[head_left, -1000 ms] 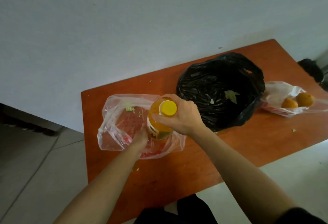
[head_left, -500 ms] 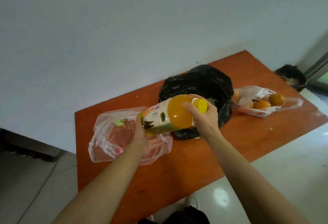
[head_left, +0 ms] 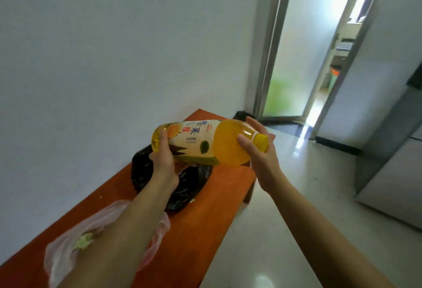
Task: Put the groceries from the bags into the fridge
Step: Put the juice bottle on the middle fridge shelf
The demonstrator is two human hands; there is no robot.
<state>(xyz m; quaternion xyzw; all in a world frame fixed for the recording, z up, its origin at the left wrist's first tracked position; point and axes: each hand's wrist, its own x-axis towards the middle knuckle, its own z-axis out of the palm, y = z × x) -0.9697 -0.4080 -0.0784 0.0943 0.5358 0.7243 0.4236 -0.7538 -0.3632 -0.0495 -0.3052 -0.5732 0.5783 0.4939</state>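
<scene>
At the lower left a clear plastic bag lies on the orange table, with a black bag further up the frame. The table's right edge runs diagonally up towards mid-frame; right of it, glossy floor stretches to an open doorway at the upper right and a tall grey unit at the right edge. The juice bottle is held in the air above the black bag, its long axis nearly level, base pointing left and yellow cap right. The left hand grips the base, fingers wrapped beneath and thumb over the top. The right hand is spread loosely, thumb resting on the bottle's shoulder, fingers nearly straight behind the neck.
</scene>
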